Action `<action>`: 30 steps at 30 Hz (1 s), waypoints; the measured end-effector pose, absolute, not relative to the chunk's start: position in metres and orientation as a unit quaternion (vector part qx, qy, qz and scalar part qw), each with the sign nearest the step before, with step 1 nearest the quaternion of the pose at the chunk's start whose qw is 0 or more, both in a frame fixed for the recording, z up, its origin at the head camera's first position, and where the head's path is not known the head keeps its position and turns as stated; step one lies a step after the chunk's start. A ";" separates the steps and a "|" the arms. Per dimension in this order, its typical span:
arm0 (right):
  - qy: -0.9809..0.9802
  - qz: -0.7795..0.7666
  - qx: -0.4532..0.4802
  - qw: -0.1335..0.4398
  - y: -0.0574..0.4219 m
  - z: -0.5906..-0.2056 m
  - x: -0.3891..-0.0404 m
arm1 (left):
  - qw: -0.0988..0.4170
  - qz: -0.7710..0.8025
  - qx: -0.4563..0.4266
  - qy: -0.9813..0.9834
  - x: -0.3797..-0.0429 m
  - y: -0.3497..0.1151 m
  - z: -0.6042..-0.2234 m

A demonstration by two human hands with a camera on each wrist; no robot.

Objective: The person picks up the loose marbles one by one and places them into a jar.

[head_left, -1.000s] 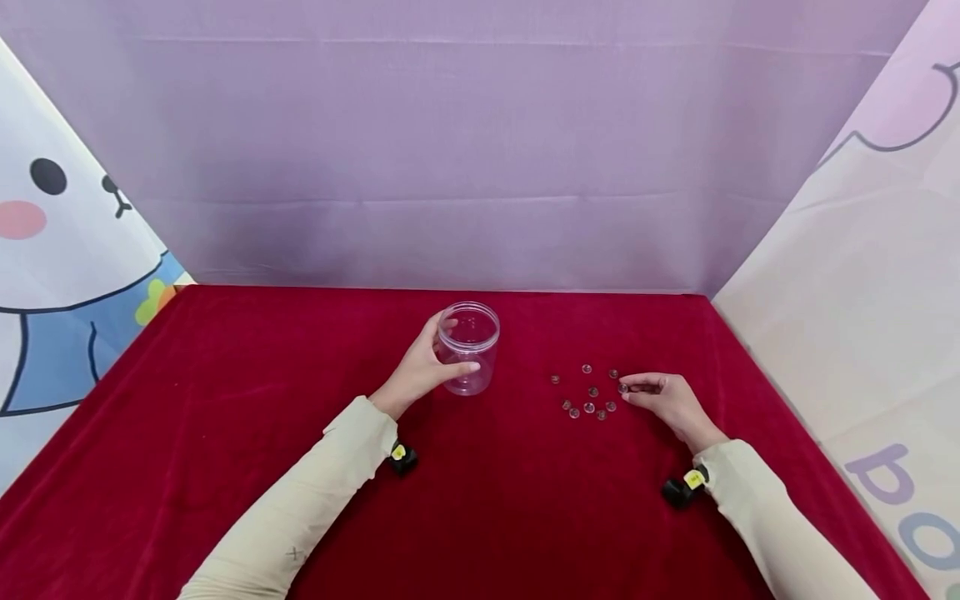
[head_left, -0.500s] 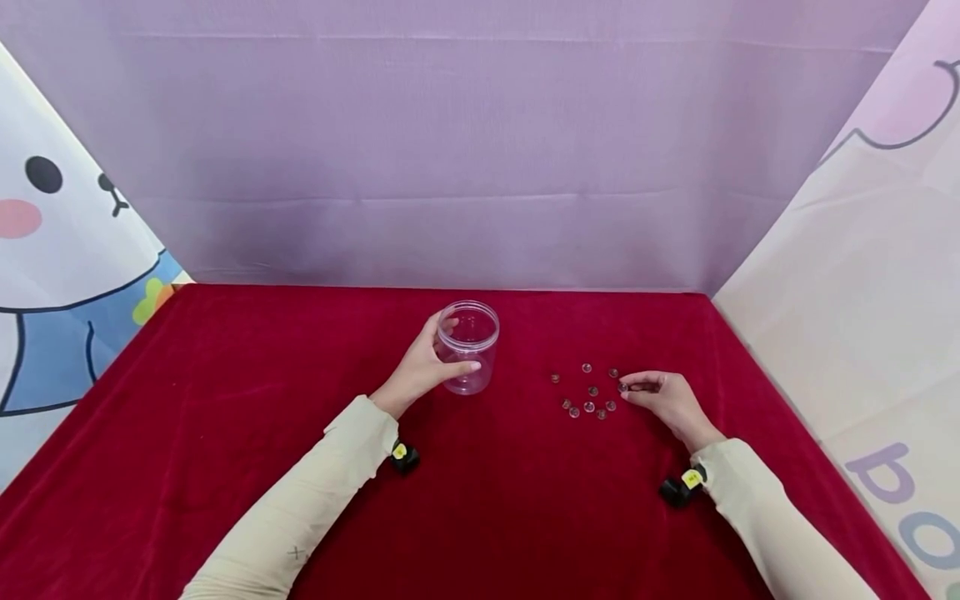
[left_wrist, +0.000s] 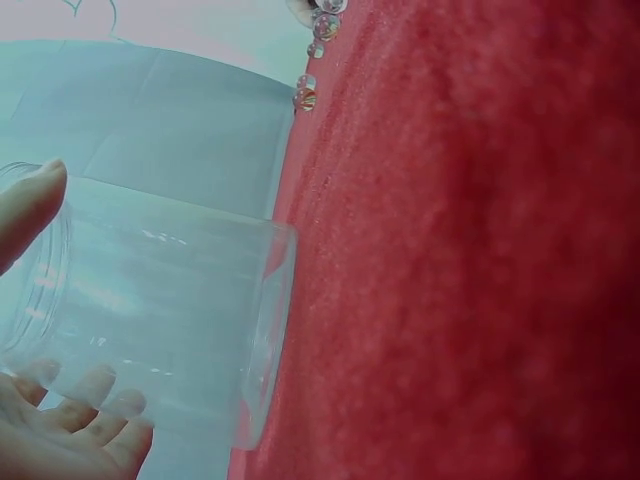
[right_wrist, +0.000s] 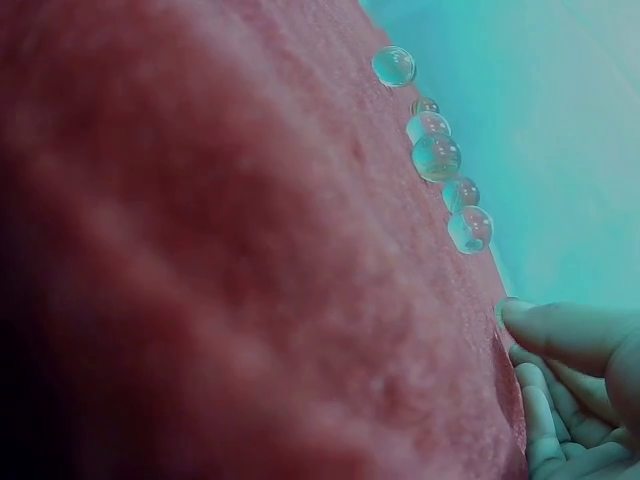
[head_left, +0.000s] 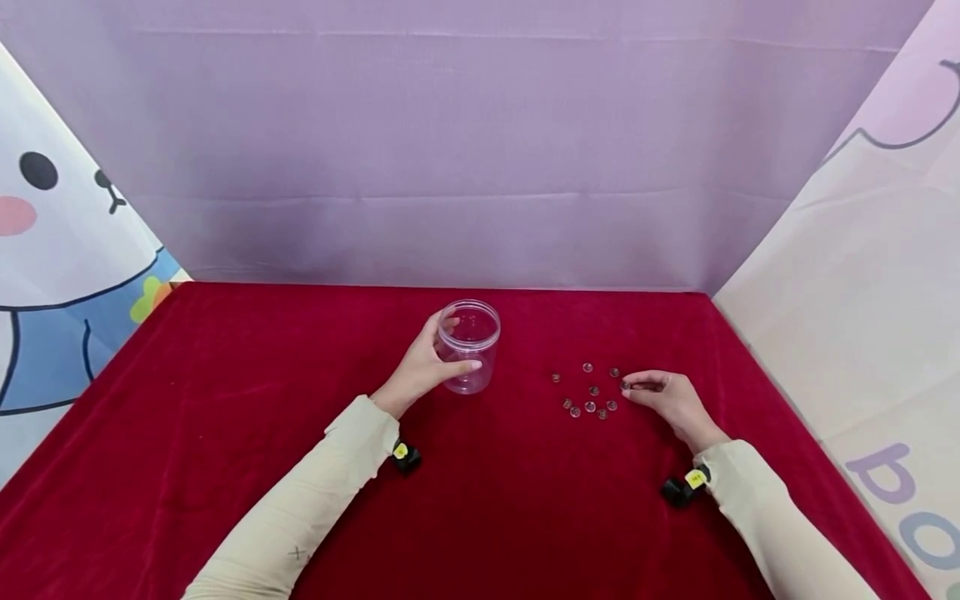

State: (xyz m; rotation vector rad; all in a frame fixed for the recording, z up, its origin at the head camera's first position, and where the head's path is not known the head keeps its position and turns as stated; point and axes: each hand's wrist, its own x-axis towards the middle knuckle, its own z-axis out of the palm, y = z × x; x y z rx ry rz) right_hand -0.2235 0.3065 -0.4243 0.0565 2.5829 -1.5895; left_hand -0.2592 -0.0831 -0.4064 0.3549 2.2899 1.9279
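Note:
A clear plastic jar (head_left: 471, 367) stands upright and lidless near the middle of the red cloth. My left hand (head_left: 417, 372) grips it from the left, thumb on the near side and fingers around the far side. To the jar's right lie several clear glass marbles (head_left: 590, 407) with coloured insides, loosely scattered. At their right edge my right hand (head_left: 672, 404) pinches one glass marble (head_left: 625, 386) between thumb and fingertips, low over the cloth. In the right wrist view, the thumb (right_wrist: 560, 330) mostly hides that marble, while other marbles (right_wrist: 437, 157) appear in a row beyond.
Red velvety cloth (head_left: 480, 500) covers the table. A lilac curtain (head_left: 480, 150) closes off the back, and printed panels (head_left: 862, 292) stand at both sides. Each wrist carries a small black camera (head_left: 678, 492).
My right thumb and fingers have drawn closer together on the marble at the right edge. The left hand and the jar stay in place.

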 end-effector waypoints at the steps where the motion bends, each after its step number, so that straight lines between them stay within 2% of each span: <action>1: 0.848 -0.527 0.021 0.055 0.307 -0.424 -0.223 | 0.061 0.637 0.118 0.759 -0.259 -0.083 -0.406; 24: 0.827 -0.554 0.032 0.088 0.312 -0.425 -0.228 | 0.051 0.643 0.108 0.757 -0.255 -0.079 -0.411; 30: 0.823 -0.562 0.015 0.081 0.306 -0.426 -0.230 | 0.046 0.644 0.112 0.755 -0.257 -0.076 -0.412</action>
